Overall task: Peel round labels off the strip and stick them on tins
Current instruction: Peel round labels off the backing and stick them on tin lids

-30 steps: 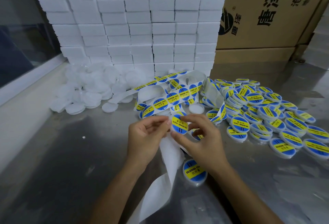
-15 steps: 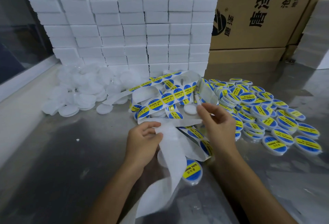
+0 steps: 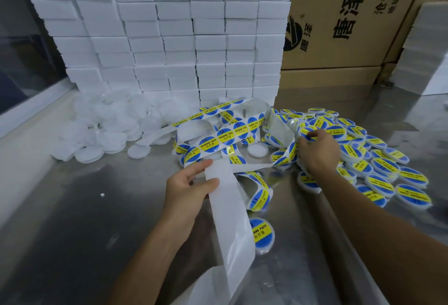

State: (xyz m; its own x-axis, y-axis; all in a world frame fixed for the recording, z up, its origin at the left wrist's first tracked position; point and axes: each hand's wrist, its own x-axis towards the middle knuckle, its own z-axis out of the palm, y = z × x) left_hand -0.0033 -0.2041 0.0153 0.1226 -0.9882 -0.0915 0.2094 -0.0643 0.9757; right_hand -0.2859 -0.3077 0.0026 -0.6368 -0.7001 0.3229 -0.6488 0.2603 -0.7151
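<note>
My left hand [image 3: 189, 188] pinches the bare white backing strip [image 3: 230, 220], thumb on top; the strip trails down toward me. The label strip [image 3: 226, 135], with round blue-and-yellow labels, lies in loops on the steel table behind it. My right hand [image 3: 318, 152] reaches into the left edge of the pile of labelled tins [image 3: 378, 166], its fingers curled on one labelled tin [image 3: 306, 132]. A single labelled tin [image 3: 263, 235] lies near me beside the backing strip. Unlabelled white tins [image 3: 104, 132] are heaped at the left, and one more white tin [image 3: 258, 150] sits by the strip.
A wall of stacked white boxes [image 3: 169, 38] stands behind the tins. Brown cartons [image 3: 351, 26] stand at the back right. A raised ledge [image 3: 21, 140] runs along the table's left side. Bare steel table [image 3: 84, 232] lies in front left.
My right hand has moved right and away from the strip into the labelled pile. My left hand stays on the backing strip, which now hangs longer.
</note>
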